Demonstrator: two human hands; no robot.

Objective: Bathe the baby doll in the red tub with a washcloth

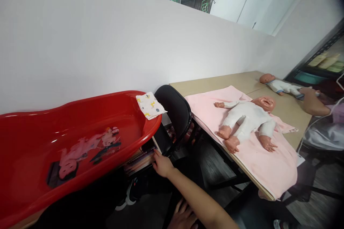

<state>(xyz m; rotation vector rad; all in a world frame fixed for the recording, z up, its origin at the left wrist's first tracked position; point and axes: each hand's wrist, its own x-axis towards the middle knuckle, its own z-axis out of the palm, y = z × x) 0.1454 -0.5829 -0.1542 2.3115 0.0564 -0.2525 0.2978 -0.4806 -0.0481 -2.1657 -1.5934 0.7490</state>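
Observation:
My right hand reaches left across my body to the stack of books under the red plastic baby tub. Its fingers curl onto the stack's end, with the thumb up against the tub's underside. My left hand lies low at the bottom edge, fingers spread flat on my dark lap, holding nothing. Water and a pink cartoon print show inside the tub. A small folded patterned cloth rests on its right rim.
A black chair stands between tub and table. On the tan table a baby doll in white lies on a pink towel. Another person's arm reaches a second doll farther back. A white partition wall runs behind.

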